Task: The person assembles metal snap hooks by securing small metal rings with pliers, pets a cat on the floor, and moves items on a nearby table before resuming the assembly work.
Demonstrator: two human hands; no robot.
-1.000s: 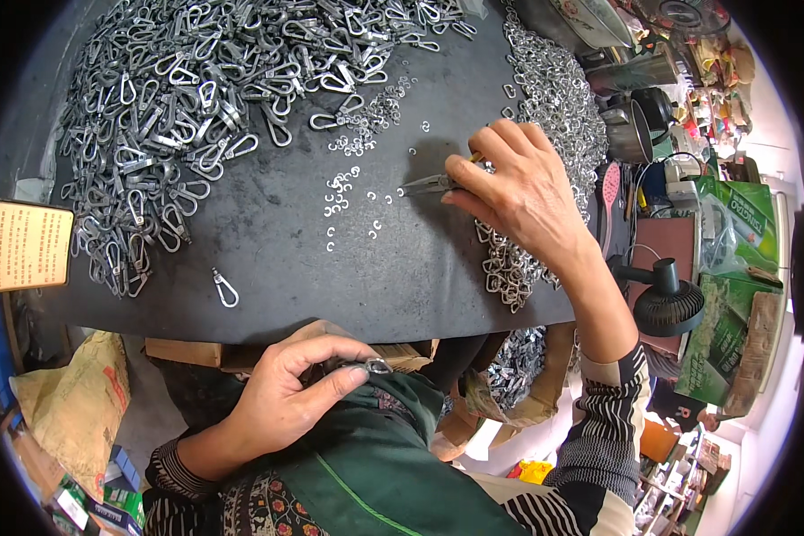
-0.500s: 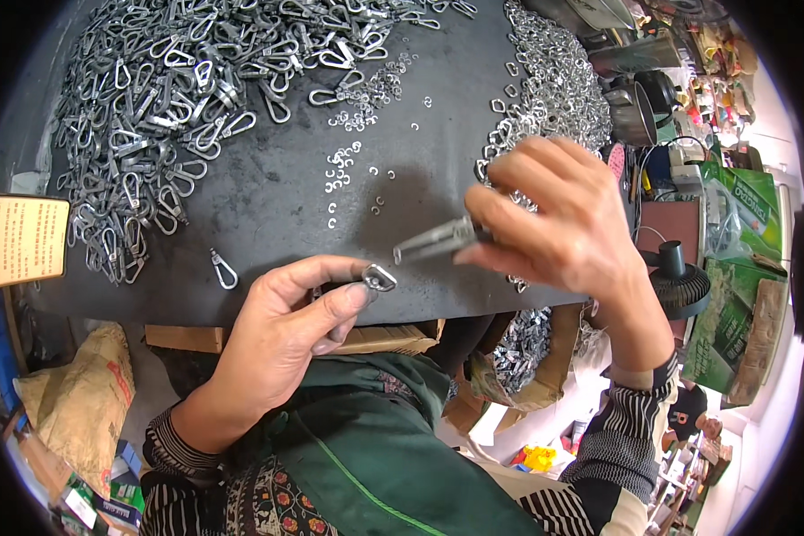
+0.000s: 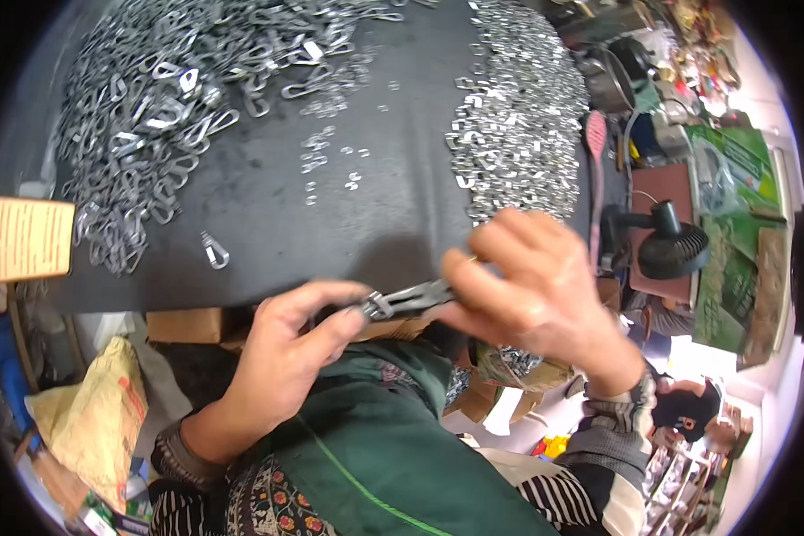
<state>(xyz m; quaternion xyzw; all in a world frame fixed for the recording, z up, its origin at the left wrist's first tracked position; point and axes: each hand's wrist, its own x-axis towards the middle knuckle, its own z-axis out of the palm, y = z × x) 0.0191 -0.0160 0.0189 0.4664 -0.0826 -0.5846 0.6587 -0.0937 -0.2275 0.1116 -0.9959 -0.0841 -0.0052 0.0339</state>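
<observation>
Between thumb and forefinger, my left hand [image 3: 281,353] pinches a small metal snap hook [image 3: 377,307]; most of it is hidden by the fingers. My right hand [image 3: 540,299] is wrapped round a pair of pliers [image 3: 420,297], whose jaw tips meet the end of the snap hook. Motion blurs the contact, so I cannot tell whether a ring sits in the jaws. Small open C-shaped rings [image 3: 316,154] lie scattered on the dark table [image 3: 268,223] beyond my hands. A single snap hook [image 3: 214,251] lies apart, left of my left hand.
A large heap of snap hooks [image 3: 165,116] covers the far left. Many small metal loops [image 3: 523,116] are piled at the right. Right of the table are a pink brush [image 3: 596,134] and a small black fan [image 3: 674,246]. A yellowish sack [image 3: 103,411] stands lower left.
My right hand has moved left and down, bringing the plier tips onto the snap hook. My left hand stays pinched on it. The whole view has shifted slightly.
</observation>
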